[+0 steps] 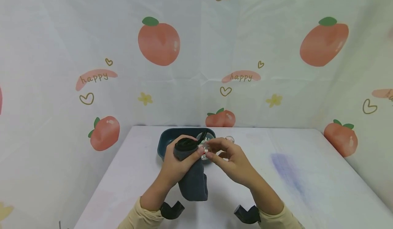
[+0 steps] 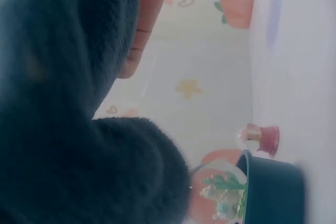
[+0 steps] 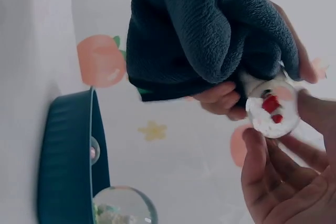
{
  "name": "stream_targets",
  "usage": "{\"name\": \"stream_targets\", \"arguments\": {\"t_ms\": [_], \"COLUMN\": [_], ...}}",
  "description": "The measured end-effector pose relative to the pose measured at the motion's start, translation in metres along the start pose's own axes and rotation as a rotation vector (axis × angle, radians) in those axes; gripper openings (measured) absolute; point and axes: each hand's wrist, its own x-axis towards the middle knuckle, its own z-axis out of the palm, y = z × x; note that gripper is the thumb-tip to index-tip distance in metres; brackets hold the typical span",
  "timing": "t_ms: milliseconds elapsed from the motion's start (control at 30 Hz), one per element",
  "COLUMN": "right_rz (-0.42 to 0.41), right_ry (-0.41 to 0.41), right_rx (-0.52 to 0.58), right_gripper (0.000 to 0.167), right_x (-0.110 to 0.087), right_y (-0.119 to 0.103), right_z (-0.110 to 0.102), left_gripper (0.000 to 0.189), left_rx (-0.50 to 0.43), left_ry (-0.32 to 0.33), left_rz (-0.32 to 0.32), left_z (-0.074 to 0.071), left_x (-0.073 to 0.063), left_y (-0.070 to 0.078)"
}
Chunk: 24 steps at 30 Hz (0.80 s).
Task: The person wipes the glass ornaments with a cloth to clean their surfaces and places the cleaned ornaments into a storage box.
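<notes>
A dark blue-grey towel is bunched up in my left hand, its lower end hanging over the table. The left thumb reaches across to a small snow globe with red and white inside. My right hand pinches that globe between thumb and fingers, close against the towel's folds in the right wrist view. Behind the hands stands a dark teal basin. A larger clear globe with green and white figures shows at the basin's rim.
Just right of the basin, a small globe with a pink base stands on the white table. Another small round globe shows inside the basin. A printed cloth backdrop rises at the table's far edge.
</notes>
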Motion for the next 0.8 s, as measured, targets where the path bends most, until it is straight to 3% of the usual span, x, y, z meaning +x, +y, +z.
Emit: {"name": "stream_targets", "arguments": {"t_ms": [133,233,533,667,800], "right_rz": [-0.100,-0.126,0.051,-0.051,-0.163], "right_ry": [0.014,0.016,-0.041,0.002,0.012], "right_rx": [0.001,0.012,0.034,0.029,0.071], "right_gripper": [0.042,0.043,0.024,0.029,0.039], "right_x": [-0.0001,0.0000,0.0005,0.0000,0.0000], "right_y": [-0.0002,-0.0001,-0.0027,-0.0004,0.0008], "right_z": [0.0013,0.0016,-0.0003,0.0006,0.0006], "left_gripper": [0.029,0.027,0.025,0.026,0.026], "left_rx": [-0.014,-0.028,-0.010,-0.002,-0.002], "left_ry": [-0.008,-0.004,0.010,0.015,0.014], "left_rz": [-0.038,-0.023,0.045,0.079,0.069], "left_z": [-0.0010,-0.0012,0.0016,0.0009,-0.0006], "left_x": [-0.0001,-0.0004,-0.0001,-0.0003,-0.0011], "left_y": [0.0001,0.0004,0.0002,-0.0004,0.0016]}}
